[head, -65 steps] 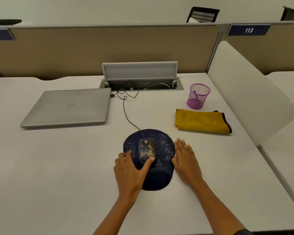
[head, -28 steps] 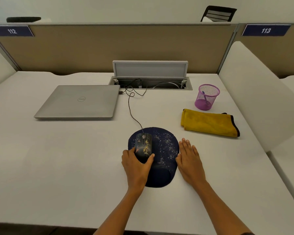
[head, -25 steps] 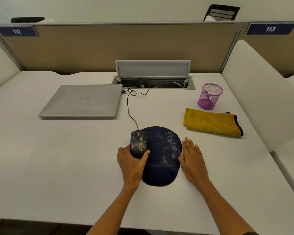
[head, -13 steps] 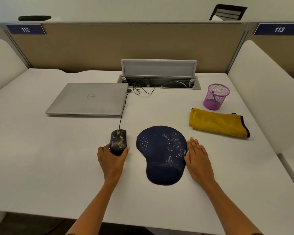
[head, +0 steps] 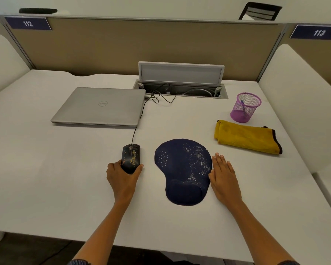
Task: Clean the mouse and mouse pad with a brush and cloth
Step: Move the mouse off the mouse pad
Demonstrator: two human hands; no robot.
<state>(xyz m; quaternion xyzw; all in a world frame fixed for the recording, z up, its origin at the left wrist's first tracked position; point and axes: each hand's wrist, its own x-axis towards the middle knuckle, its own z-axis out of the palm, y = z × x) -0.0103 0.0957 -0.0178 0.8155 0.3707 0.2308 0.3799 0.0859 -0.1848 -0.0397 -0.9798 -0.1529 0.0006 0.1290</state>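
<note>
A dark wired mouse (head: 130, 155) speckled with yellow crumbs sits on the white desk, left of the pad. My left hand (head: 122, 178) grips its rear end, thumb and fingers curled round its sides. The navy mouse pad (head: 182, 169) with a wrist rest lies bare, dusted with pale crumbs on its right half. My right hand (head: 224, 176) rests flat on the desk against the pad's right edge, fingers straight. A folded yellow cloth (head: 246, 136) lies to the far right. A purple mesh cup (head: 245, 108) behind it holds a brush handle.
A shut silver laptop (head: 101, 106) lies at the back left; the mouse cable (head: 139, 115) runs past its right edge to an open cable tray (head: 180, 88). White side panels (head: 302, 115) flank the desk, and a tan partition closes the back.
My left hand slid the mouse leftward off the pad onto the bare desk, where it now sits. My right hand stayed flat beside the pad.
</note>
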